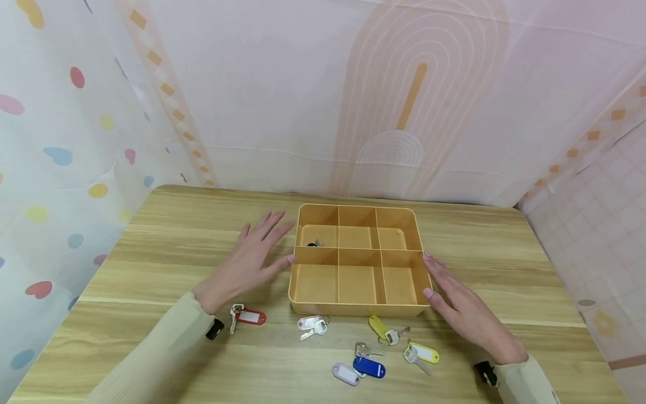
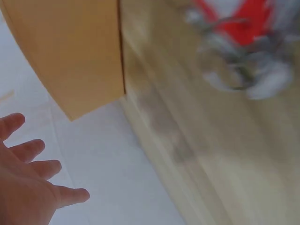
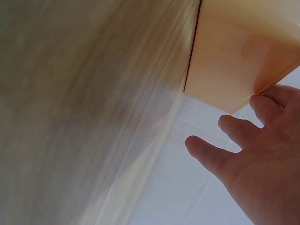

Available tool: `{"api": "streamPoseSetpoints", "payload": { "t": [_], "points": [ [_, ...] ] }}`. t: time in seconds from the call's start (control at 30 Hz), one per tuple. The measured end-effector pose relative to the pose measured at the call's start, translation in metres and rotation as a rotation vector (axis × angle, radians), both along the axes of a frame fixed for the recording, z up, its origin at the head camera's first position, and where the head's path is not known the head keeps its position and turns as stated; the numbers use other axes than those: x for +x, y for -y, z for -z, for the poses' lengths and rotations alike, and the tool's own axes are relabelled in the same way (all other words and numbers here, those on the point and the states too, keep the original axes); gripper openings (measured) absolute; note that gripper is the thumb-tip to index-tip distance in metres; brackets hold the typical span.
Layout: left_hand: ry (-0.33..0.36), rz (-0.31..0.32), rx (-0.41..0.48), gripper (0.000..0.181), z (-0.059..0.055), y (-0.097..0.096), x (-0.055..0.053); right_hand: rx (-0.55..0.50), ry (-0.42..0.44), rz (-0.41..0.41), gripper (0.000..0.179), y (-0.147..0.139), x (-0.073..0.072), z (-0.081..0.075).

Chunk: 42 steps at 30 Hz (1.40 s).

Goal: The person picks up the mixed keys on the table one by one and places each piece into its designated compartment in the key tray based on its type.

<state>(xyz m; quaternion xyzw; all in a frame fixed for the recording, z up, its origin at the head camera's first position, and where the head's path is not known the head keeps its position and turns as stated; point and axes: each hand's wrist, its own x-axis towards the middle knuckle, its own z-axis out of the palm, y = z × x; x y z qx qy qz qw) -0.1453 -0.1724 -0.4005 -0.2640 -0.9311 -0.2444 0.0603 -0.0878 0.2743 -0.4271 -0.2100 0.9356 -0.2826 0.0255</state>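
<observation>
An orange box (image 1: 358, 309) split into six compartments lies on the wooden table between both hands. Its back left compartment holds a small dark-tagged key (image 1: 315, 243). Beside the box's left wall is my left hand (image 1: 249, 255), fingers spread and nothing in its grasp; the left wrist view shows it apart from the wall. My right hand (image 1: 461, 306) has its fingertips at the box's right rim, fingers extended. Below the left hand lies a key with a red tag (image 1: 250, 317). In front of the box lies a key with a pale pink tag (image 1: 309, 322).
Nearer the front edge lie more keys: one with a dark yellow tag (image 1: 377, 326), one with a bright yellow tag (image 1: 424, 352), one by a blue tag (image 1: 369, 367) and a lilac tag (image 1: 345, 373). A patterned cloth (image 1: 282, 101) hangs behind the table (image 1: 166, 241).
</observation>
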Motion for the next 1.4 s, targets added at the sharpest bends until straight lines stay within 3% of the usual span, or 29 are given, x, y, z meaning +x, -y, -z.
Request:
{"api": "streamPoseSetpoints", "payload": {
  "t": [0.4, 0.93, 1.13, 1.4],
  "points": [
    [-0.058, 0.028, -0.044, 0.072, 0.005, 0.018, 0.033, -0.005, 0.016, 0.005, 0.065, -0.001, -0.001, 0.0],
    [-0.209, 0.102, -0.161, 0.072, 0.03, 0.045, 0.067, -0.005, -0.004, -0.007, 0.066, 0.0, -0.004, 0.002],
    [-0.262, 0.114, -0.182, 0.07, 0.038, 0.054, 0.077, -0.012, 0.0, -0.006, 0.066, 0.0, -0.004, 0.002],
    [-0.255, 0.1, -0.167, 0.065, 0.044, 0.066, 0.085, -0.029, 0.01, -0.007, 0.066, 0.001, -0.003, 0.001]
  ]
}}
